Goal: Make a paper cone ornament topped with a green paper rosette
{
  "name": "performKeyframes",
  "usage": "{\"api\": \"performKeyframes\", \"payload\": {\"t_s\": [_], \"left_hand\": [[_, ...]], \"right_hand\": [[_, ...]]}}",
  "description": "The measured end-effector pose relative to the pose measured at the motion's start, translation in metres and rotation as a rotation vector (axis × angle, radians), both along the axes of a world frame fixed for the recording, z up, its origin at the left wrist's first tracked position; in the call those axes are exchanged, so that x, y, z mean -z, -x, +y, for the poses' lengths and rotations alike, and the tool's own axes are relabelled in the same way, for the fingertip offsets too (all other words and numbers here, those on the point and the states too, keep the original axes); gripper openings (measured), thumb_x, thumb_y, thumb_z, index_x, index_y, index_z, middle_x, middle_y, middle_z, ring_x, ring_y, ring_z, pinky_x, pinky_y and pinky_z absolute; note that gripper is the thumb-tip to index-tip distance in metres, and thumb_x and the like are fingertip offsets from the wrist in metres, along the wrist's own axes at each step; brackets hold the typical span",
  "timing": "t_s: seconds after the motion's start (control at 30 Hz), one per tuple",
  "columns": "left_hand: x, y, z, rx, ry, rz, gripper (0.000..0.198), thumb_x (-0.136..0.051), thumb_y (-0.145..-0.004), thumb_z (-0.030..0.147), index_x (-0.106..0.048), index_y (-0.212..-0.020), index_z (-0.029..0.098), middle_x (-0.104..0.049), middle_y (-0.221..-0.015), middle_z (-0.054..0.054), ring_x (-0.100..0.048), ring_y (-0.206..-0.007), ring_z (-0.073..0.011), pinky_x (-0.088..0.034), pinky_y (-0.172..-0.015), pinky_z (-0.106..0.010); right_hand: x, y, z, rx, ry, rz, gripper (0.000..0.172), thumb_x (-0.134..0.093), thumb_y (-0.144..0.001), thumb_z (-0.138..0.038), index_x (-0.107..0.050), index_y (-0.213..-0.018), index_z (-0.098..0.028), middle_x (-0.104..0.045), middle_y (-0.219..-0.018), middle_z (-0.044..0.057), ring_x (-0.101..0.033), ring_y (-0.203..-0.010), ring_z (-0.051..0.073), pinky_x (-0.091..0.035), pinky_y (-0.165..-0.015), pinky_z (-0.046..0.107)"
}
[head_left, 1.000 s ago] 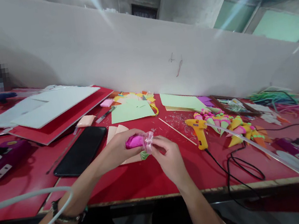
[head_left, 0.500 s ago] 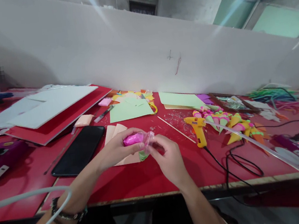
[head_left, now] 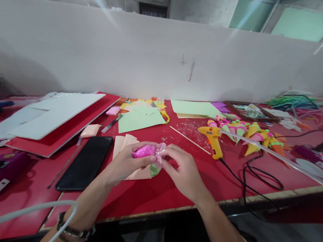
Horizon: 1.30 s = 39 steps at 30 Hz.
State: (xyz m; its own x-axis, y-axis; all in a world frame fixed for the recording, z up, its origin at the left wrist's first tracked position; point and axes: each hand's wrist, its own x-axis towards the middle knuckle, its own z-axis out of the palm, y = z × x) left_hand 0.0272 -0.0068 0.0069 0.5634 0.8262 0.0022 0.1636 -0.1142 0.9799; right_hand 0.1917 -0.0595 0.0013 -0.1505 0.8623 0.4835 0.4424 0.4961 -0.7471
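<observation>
Over the middle of the red table, my left hand (head_left: 128, 161) is closed around a clear plastic packet of bright pink clay-like material (head_left: 144, 151). My right hand (head_left: 181, 168) pinches the packet's loose, crinkled plastic end (head_left: 161, 151) between thumb and fingers. Below the packet, sheets of peach paper (head_left: 128, 141) lie on the table, partly covered by my left hand. A small green piece (head_left: 155, 170) shows just under the packet; its kind is hard to make out.
A black phone (head_left: 85, 163) lies left of my hands. To the right are a wooden stick (head_left: 190, 140), a yellow glue gun (head_left: 214, 141) with a long clear glue stick and trailing cord, and several coloured paper cones (head_left: 254, 138). White boards (head_left: 58, 113) and green paper (head_left: 140, 118) lie behind.
Both hands stay almost in place. The clear plastic end between them looks more spread and crinkled, while the pink packet remains in my left hand.
</observation>
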Motion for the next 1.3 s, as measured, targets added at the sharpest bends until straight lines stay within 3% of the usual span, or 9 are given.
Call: {"api": "performKeyframes", "payload": {"t_s": [0.13, 0.37, 0.5, 0.73, 0.87, 1.07, 1.3], "left_hand": [[-0.0004, -0.0017, -0.0016, -0.018, 0.023, 0.004, 0.038, -0.061, -0.071, 0.035, -0.057, -0.103, 0.015, -0.060, -0.076, -0.002, -0.053, -0.064, -0.0126, -0.045, -0.060, -0.024], [0.0059, 0.0004, 0.0026, -0.141, 0.037, -0.012, 0.027, -0.059, -0.071, 0.038, -0.059, -0.085, 0.015, -0.050, -0.061, 0.003, -0.044, -0.053, -0.0084, -0.039, -0.052, -0.020], [0.0068, 0.0032, 0.0054, -0.212, 0.070, -0.007, 0.036, -0.057, -0.073, 0.042, -0.057, -0.098, 0.016, -0.050, -0.062, 0.002, -0.045, -0.052, -0.0092, -0.041, -0.049, -0.021], [0.0031, 0.0022, 0.0024, -0.175, 0.082, -0.003, 0.041, -0.059, -0.072, 0.039, -0.058, -0.108, 0.018, -0.063, -0.085, -0.005, -0.057, -0.072, -0.0156, -0.049, -0.062, -0.026], [0.0031, 0.0017, 0.0013, -0.144, 0.103, -0.029, 0.041, -0.060, -0.072, 0.037, -0.058, -0.109, 0.018, -0.063, -0.102, -0.006, -0.058, -0.092, -0.0216, -0.048, -0.079, -0.032], [0.0033, 0.0027, 0.0012, -0.122, 0.093, -0.024, 0.035, -0.058, -0.075, 0.034, -0.058, -0.107, 0.019, -0.062, -0.106, -0.006, -0.056, -0.099, -0.0220, -0.043, -0.089, -0.035], [0.0036, 0.0039, 0.0015, -0.114, 0.071, 0.003, 0.034, -0.057, -0.075, 0.034, -0.058, -0.105, 0.018, -0.062, -0.104, -0.006, -0.056, -0.099, -0.0226, -0.042, -0.090, -0.035]], "right_hand": [[-0.0011, 0.0009, -0.0009, 0.032, -0.036, 0.084, 0.012, -0.048, -0.082, -0.017, -0.060, -0.081, -0.021, -0.058, -0.081, 0.002, -0.056, -0.078, 0.014, -0.045, -0.070, 0.025], [-0.0001, 0.0008, -0.0017, 0.255, -0.080, 0.279, 0.005, -0.058, -0.076, -0.022, -0.058, -0.072, -0.020, -0.056, -0.077, 0.001, -0.055, -0.075, 0.014, -0.046, -0.068, 0.025], [0.0035, 0.0012, -0.0001, 0.247, 0.005, 0.368, 0.005, -0.056, -0.078, -0.023, -0.060, -0.076, -0.020, -0.060, -0.074, 0.001, -0.057, -0.071, 0.013, -0.048, -0.065, 0.024], [0.0027, 0.0012, -0.0001, 0.185, 0.033, 0.357, 0.019, -0.047, -0.083, -0.020, -0.064, -0.092, -0.021, -0.064, -0.091, 0.004, -0.060, -0.084, 0.015, -0.050, -0.071, 0.025], [0.0030, 0.0014, -0.0012, 0.150, 0.075, 0.379, 0.016, -0.050, -0.081, -0.021, -0.064, -0.088, -0.021, -0.065, -0.085, 0.003, -0.061, -0.078, 0.014, -0.050, -0.068, 0.024], [0.0035, 0.0031, -0.0006, 0.158, 0.102, 0.402, 0.006, -0.058, -0.076, -0.022, -0.063, -0.079, -0.020, -0.064, -0.076, 0.001, -0.060, -0.071, 0.013, -0.050, -0.065, 0.023], [0.0027, 0.0019, -0.0011, 0.158, 0.091, 0.359, 0.018, -0.049, -0.083, -0.021, -0.065, -0.091, -0.022, -0.066, -0.088, 0.003, -0.062, -0.080, 0.014, -0.051, -0.069, 0.024]]}}
